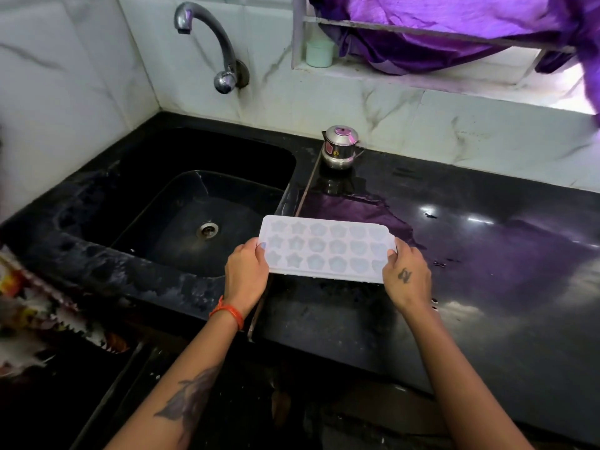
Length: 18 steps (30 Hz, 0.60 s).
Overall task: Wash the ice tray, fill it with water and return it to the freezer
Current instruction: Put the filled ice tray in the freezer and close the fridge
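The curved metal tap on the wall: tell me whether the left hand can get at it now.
Probably not yet: the left hand grips the white plastic ice tray; nothing blocks the curved metal tap.

The ice tray (pixel 326 248) is hanging over the countertop (pixel 487 254), the left hand (pixel 245 274) at its 9 o'clock end, the right hand (pixel 406 274) at 3. The sink (pixel 181 203) is lying at 10 o'clock, the tap (pixel 207 43) projecting above it, a steel pot (pixel 339 147) sitting at 12.

One ice tray (pixel 328 248), eighteen moulds in three rows of six; two hands, left hand (pixel 246 277), right hand (pixel 406 277); one tap (pixel 207 43) at eleven o'clock; one steel pot (pixel 339 147) at twelve; one sink (pixel 181 203).
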{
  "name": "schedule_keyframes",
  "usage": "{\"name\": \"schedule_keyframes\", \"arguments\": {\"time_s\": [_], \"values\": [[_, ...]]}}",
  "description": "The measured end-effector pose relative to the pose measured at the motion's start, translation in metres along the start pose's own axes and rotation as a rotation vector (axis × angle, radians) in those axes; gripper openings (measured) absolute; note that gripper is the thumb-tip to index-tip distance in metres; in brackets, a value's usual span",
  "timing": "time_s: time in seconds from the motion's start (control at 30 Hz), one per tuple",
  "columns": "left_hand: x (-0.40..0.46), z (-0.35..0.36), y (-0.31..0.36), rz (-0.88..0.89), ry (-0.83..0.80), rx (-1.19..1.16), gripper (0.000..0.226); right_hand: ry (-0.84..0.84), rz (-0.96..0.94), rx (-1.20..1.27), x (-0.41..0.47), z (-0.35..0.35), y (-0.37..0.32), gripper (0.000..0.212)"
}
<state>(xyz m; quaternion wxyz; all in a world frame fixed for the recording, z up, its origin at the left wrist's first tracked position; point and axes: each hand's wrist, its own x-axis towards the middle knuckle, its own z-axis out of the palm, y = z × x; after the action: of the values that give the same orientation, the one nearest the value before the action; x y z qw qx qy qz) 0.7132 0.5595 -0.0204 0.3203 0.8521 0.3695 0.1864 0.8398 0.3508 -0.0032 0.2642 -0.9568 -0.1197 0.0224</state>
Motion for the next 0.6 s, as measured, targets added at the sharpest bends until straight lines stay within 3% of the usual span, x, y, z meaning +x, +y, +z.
{"name": "schedule_keyframes", "arguments": {"time_s": [0.6], "values": [[-0.086,-0.11,-0.075,-0.31,0.381,0.002,0.029,-0.191,-0.424,0.091,-0.047,0.044,-0.107,0.037]]}}
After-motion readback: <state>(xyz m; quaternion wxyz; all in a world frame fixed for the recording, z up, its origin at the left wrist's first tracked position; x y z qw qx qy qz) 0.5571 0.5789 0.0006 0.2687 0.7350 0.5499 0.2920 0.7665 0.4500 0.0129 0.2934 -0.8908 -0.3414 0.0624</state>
